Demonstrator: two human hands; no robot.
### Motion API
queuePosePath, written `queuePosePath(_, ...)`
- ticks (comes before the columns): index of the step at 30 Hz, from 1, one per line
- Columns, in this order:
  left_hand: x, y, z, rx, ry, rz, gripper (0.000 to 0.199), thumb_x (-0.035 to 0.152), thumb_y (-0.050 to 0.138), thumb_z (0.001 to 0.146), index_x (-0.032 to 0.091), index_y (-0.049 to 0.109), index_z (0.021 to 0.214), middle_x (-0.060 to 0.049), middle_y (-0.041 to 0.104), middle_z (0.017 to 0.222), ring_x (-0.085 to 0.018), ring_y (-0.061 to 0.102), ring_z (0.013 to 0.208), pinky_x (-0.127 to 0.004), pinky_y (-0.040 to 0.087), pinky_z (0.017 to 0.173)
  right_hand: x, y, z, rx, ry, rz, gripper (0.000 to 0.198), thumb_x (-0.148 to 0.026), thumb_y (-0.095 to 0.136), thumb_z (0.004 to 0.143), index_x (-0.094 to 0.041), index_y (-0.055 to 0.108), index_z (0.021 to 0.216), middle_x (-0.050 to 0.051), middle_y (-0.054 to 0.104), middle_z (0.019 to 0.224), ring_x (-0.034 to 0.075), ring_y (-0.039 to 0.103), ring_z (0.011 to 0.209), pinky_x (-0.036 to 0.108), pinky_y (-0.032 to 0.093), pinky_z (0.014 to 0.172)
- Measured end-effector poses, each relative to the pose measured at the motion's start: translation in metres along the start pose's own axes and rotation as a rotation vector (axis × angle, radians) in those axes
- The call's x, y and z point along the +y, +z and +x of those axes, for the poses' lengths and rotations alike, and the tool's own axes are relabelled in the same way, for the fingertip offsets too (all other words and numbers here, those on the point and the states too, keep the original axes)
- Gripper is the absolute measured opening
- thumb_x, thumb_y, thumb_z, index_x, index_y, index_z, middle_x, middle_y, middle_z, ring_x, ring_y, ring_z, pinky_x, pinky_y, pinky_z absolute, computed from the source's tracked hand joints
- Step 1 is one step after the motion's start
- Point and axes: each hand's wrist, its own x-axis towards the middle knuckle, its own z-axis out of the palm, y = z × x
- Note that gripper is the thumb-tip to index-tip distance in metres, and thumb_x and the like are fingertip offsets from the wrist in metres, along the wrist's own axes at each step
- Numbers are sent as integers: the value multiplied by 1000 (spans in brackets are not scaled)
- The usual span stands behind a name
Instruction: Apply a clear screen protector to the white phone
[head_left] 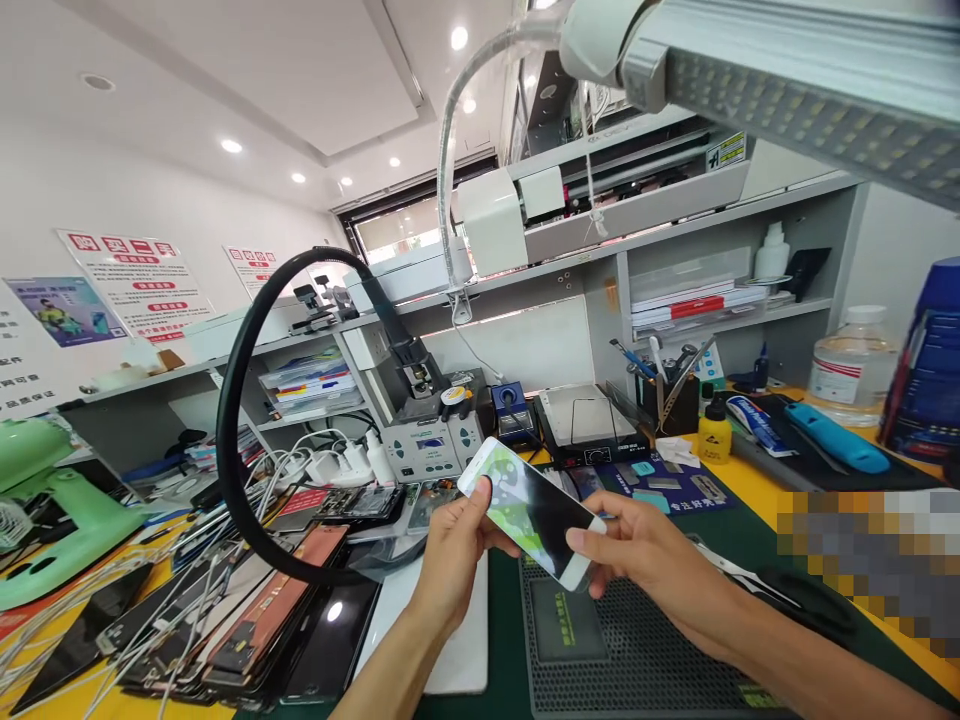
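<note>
A white-framed smartphone [529, 510] is held up at a tilt over the bench, its screen partly green and white and partly dark. My left hand [459, 530] grips its upper left end, thumb on the front edge. At the lower right end, my right hand [630, 545] pinches the phone, with the thumb on the glass and fingers behind. Below the phone lies a dark grey honeycomb-textured work mat [645, 650] on a green surface. A white board [457, 640] lies under my left wrist.
Stacked phone parts [262, 620] and tangled white cables cover the left side. A black hose [229, 420] arches up from a hot-air station [427, 450]. Scissors [750, 580] lie by my right forearm. A yellow bottle [715, 435] stands behind; an LED lamp [810, 110] hangs overhead.
</note>
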Motion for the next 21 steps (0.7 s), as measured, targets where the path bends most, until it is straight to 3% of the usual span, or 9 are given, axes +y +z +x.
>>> queuePosePath(4,-2,-4,-2,-22,4,65,58,62,56,96,12,77,74,-11,76,76,-26,72,75,-35,56,70,1,1,2,5,26,42,41,-45,86,76,-17,63,95,3,74,75,15,61,61,31,53,64)
queuePosePath(7,-7,3,-7,-48,3,78,64,66,45,99,13,76,82,-11,75,79,-25,70,75,-34,55,67,1,4,2,15,2,79,38,-45,86,77,-16,66,91,2,72,73,16,60,65,30,53,65)
queuePosePath(8,-10,8,-10,-64,1,75,61,66,47,98,13,75,88,-10,75,82,-24,69,75,-33,54,65,1,6,2,31,-1,90,38,-46,86,77,-16,67,91,2,71,74,16,61,66,30,53,66)
queuePosePath(10,-16,19,-15,-113,1,73,44,53,77,84,15,71,103,-8,74,92,-20,65,75,-29,52,62,1,9,2,76,4,108,40,-49,87,75,-17,67,90,1,69,74,16,61,66,30,53,66)
queuePosePath(11,-19,24,-18,-136,2,67,49,45,86,76,16,67,111,-6,73,97,-18,63,75,-27,52,63,1,10,2,98,10,112,42,-50,87,74,-17,67,90,0,69,73,16,61,66,30,52,67)
queuePosePath(15,-27,33,-23,-150,3,39,43,41,82,82,18,61,111,-3,68,96,-14,59,76,-25,52,64,3,11,1,115,30,64,45,-53,86,74,-18,65,90,-1,67,73,16,62,67,30,51,70)
queuePosePath(18,-25,29,-21,-162,12,40,40,43,77,86,17,62,111,-6,68,100,-16,61,80,-25,55,63,5,7,1,88,19,32,44,-57,81,79,-19,64,92,0,68,78,17,64,71,31,51,73)
queuePosePath(21,-21,23,-17,-182,11,56,38,48,75,87,15,67,104,-5,68,91,-16,62,75,-25,56,58,6,5,0,64,15,29,41,-57,79,83,-20,62,91,0,70,80,18,66,74,32,52,77)
